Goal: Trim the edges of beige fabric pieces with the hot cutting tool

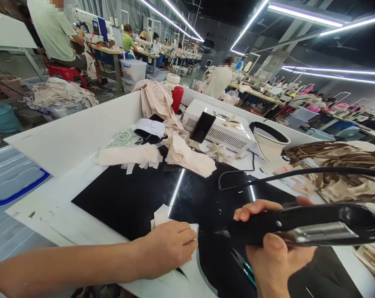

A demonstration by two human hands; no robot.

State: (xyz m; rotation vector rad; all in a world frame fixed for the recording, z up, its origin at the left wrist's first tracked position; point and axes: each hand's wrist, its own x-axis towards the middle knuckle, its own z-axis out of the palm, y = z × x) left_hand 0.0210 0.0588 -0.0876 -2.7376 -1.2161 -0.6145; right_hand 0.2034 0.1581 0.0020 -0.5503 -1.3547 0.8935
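My left hand (170,248) is closed on a pale fabric piece (193,269) that lies over the black sheet (125,203) near the front edge. At the right, my right hand (274,248) is wrapped round a black handheld tool (311,225) with a metal strip on its side; its narrow tip points left, a little apart from the fabric. A black cable (299,170) runs above the tool. Scissors with teal handles (246,267) lie on the black sheet between my hands.
Farther back are two piles of pale fabric (130,155), (190,156) and a white box (220,124) with a phone (203,127) leaning on it. Brown strips (349,161) lie at the right. A white board (82,132) walls the left. People sit at sewing machines beyond.
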